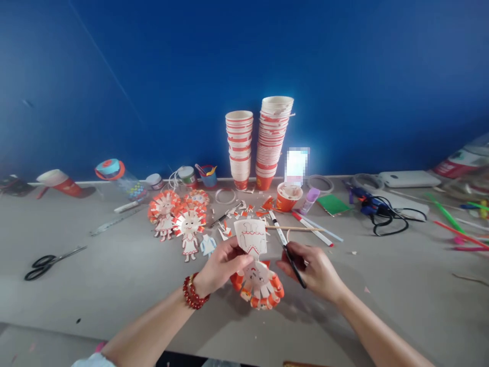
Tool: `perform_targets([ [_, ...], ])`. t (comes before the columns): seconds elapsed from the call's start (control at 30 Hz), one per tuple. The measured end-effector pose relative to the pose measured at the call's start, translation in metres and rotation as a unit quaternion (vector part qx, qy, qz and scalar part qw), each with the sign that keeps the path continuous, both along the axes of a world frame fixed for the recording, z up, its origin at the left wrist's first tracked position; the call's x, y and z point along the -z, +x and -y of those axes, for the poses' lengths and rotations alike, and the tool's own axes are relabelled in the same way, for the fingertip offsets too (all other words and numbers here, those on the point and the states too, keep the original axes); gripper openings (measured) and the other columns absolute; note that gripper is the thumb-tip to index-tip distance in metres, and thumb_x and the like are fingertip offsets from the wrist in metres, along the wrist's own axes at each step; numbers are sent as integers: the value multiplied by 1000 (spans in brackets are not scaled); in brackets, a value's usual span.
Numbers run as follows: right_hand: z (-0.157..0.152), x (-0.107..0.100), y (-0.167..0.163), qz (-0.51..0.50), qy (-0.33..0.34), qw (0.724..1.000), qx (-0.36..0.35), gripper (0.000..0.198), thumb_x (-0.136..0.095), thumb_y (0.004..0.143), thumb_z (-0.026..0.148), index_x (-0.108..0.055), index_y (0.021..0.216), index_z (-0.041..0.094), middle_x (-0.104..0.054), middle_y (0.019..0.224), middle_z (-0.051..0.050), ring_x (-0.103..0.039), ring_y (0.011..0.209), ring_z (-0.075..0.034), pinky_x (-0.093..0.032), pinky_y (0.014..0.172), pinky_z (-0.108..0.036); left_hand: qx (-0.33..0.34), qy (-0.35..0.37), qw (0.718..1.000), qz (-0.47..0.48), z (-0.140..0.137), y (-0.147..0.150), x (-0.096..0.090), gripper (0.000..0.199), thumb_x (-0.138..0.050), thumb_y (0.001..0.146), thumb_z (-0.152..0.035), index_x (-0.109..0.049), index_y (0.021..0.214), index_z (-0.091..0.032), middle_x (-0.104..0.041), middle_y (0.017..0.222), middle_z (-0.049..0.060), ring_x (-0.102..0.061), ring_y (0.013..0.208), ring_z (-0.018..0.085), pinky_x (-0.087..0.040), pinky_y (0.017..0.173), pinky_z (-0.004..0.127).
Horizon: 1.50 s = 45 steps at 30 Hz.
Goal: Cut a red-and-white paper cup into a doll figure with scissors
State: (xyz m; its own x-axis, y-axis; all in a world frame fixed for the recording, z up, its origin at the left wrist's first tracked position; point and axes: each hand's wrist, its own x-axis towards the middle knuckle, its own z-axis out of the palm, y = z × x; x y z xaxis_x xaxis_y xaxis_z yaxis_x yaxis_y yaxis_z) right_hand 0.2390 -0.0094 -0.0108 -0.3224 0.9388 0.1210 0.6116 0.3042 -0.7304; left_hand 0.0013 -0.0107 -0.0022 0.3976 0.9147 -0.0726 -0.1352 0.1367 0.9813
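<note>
Your left hand [221,262] has its fingers pinched on the white-and-orange paper-cup doll with the fringed sun-ray head [257,280], holding it just above the grey surface [114,285], body piece up. Your right hand [317,267] is closed around a slim black pen [294,262], tip beside the doll. It looks featherlight, thin and easy to crease or tear; I'd keep the hold at the neck joint, not on the rays. Beyond, finished orange-rayed paper dolls [179,219], then two tall stacks of orange-and-white paper cups [257,145].
</note>
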Motion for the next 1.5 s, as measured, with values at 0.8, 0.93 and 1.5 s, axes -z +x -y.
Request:
perform_targets([
  [0.8, -2, -14, 13, 275, 211, 935, -78, 34, -52, 83, 41, -61, 58, 20, -58, 50, -1, -52, 48, -14, -22, 49, -27, -76, 86, 993, 10, 1, -5, -10, 26, -58, 82, -24, -64, 106, -18, -67, 92, 7, -61, 86, 18, -49, 78, 31],
  [0.93, -1, -13, 17, 293, 217, 928, -74, 30, -53, 82, 39, -61, 60, 20, -59, 52, -2, -55, 52, -15, -22, 50, -27, -72, 78, 994, 0, 2, -6, -10, 22, -58, 81, -23, -64, 101, -18, -66, 88, 5, -61, 81, 17, -49, 77, 30],
  [1.5, 0, -13, 17, 295, 211, 929, -72, 30, -52, 83, 38, -63, 62, 20, -61, 54, -2, -56, 53, -15, -22, 50, -27, -58, 63, 996, 20, 2, -7, -6, 24, -59, 80, -24, -65, 103, -19, -69, 98, 7, -62, 92, 20, -49, 83, 34],
])
